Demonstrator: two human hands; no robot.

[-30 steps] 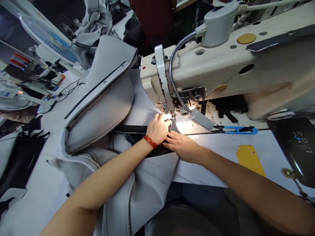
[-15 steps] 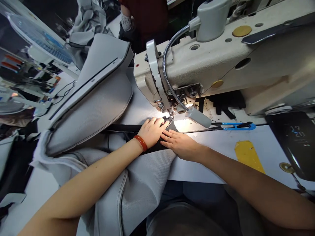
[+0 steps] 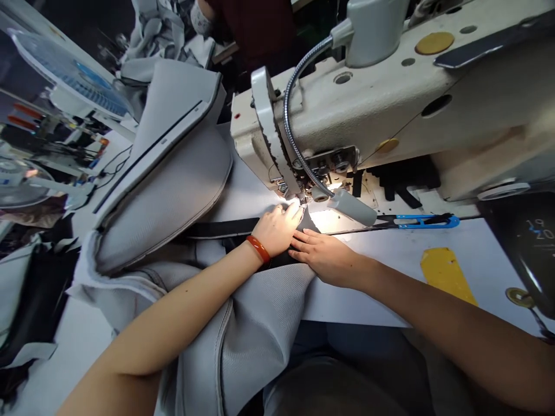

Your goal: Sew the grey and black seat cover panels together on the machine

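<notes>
My left hand (image 3: 280,224), with a reddish bangle at its wrist, is at the needle area of a sewing machine (image 3: 312,115). Its fingers are bent and drawn together on the edge of black fabric (image 3: 284,257); the fingertips are partly lost in the lamp's glare. Lying flat on the same fabric just to the right, my right hand (image 3: 323,254) has its fingers stretched out. The black fabric joins a large grey mesh piece (image 3: 260,312), which drapes over the table's front edge. A black strip (image 3: 225,227) runs left from under my left hand.
Blue-handled thread snips (image 3: 427,221) lie right of the needle, beside black scraps (image 3: 403,179). A yellow card (image 3: 448,274) and a dark phone-like slab (image 3: 531,248) are farther right. The grey piece stands up at left (image 3: 173,156), before a fan (image 3: 69,72). Another person (image 3: 260,29) is behind the machine.
My left hand has shifted slightly right and its fingertips have closed in toward the needle. The dark folded edge under them is now covered. My right hand stays flat; the view has shifted slightly.
</notes>
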